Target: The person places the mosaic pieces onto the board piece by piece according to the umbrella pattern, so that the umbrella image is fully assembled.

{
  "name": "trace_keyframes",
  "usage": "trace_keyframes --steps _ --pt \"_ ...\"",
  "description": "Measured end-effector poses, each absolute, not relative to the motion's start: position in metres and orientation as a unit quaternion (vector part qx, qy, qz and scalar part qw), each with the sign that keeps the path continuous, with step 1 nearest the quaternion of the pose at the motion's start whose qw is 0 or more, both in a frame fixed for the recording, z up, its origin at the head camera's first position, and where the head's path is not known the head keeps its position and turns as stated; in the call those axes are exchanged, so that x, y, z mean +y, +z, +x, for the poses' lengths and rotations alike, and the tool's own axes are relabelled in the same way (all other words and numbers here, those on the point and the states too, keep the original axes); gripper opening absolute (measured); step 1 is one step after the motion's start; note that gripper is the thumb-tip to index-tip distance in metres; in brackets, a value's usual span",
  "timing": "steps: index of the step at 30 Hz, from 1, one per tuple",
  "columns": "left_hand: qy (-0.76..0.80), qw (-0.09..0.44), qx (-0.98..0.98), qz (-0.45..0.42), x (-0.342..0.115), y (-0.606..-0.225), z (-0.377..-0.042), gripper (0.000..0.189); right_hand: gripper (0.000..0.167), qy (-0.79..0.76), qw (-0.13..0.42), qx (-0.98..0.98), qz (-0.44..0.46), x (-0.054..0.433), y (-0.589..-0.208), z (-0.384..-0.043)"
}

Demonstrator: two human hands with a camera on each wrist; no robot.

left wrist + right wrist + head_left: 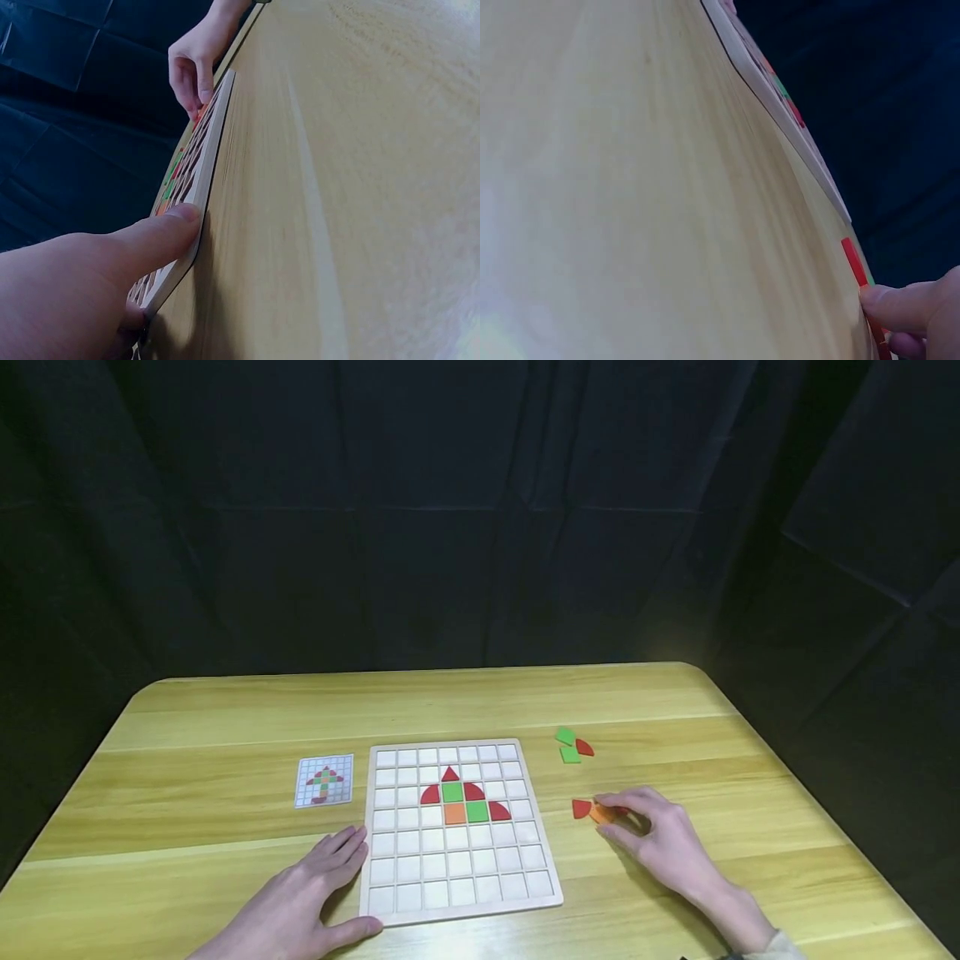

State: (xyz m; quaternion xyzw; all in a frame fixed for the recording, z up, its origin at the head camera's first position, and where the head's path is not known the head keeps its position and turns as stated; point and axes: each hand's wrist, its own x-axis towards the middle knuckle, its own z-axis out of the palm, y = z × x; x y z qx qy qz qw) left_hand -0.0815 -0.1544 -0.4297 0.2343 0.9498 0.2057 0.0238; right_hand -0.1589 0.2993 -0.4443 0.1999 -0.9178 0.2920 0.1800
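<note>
My left hand lies at the left side of a white grid board, fingers extended along its edge and thumb on its near left corner. Red, green and orange tiles fill several cells in the board's upper middle, topped by a red triangle. To the right of the board, my right hand pinches an orange tile between thumb and fingertips, low at the table. A red quarter-round tile lies just left of it. More red shows under the fingers, partly hidden.
A pattern card with a small coloured figure on a grid lies left of the board. Farther back on the right are two green tiles and another red quarter-round piece. A dark curtain hangs behind the wooden table.
</note>
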Motion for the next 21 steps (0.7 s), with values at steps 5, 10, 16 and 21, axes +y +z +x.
trace_keyframes --steps 5,10,16,21 --pt "0.205 0.024 0.95 0.235 -0.154 -0.429 -0.082 0.097 0.039 0.28 0.218 -0.916 0.184 0.3 -0.449 -0.16" --pt "0.205 0.02 0.951 0.231 -0.154 -0.429 -0.081 0.097 0.037 0.281 0.225 -0.914 0.185 0.298 -0.45 -0.161" --pt "0.204 0.018 0.951 0.231 -0.154 -0.429 -0.081 0.097 0.039 0.291 0.216 -0.912 0.191 0.294 -0.451 -0.162" --pt "0.201 0.013 0.95 0.237 -0.155 -0.43 -0.08 0.097 0.038 0.295 0.213 -0.908 0.207 0.284 -0.452 -0.166"
